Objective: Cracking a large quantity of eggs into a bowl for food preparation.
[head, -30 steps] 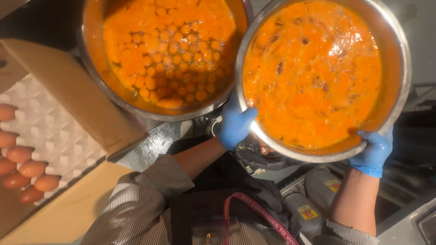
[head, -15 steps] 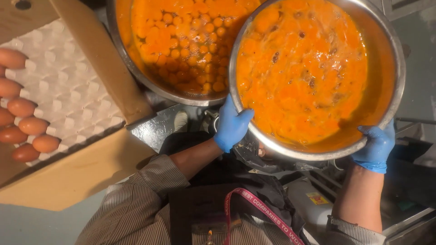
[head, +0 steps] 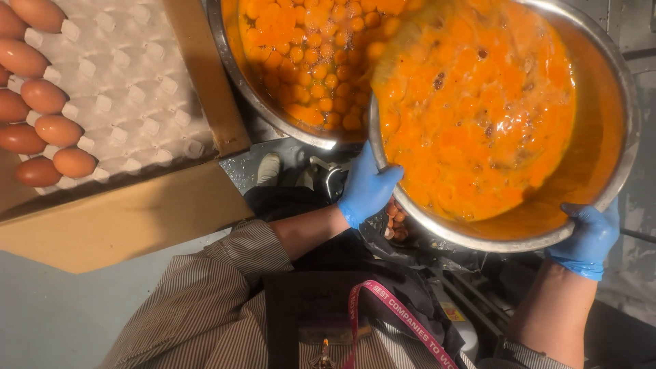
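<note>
Underfoot, a dark floor (head: 239, 171) shows between the bowls and a tan cardboard box (head: 137, 219) holding a grey egg tray (head: 130, 89), mostly bare, with brown eggs (head: 41, 96) along its left side. From the head view, the left hand (head: 365, 188) and right hand (head: 588, 236), both in blue gloves, have their fingers curled round the rim of a tilted steel bowl (head: 615, 109) of cracked eggs (head: 471, 116). Its lip overlaps a second steel bowl (head: 232, 61) full of whole yolks (head: 307, 48). Judging by the level, most of the mix is still in the tilted bowl.
</note>
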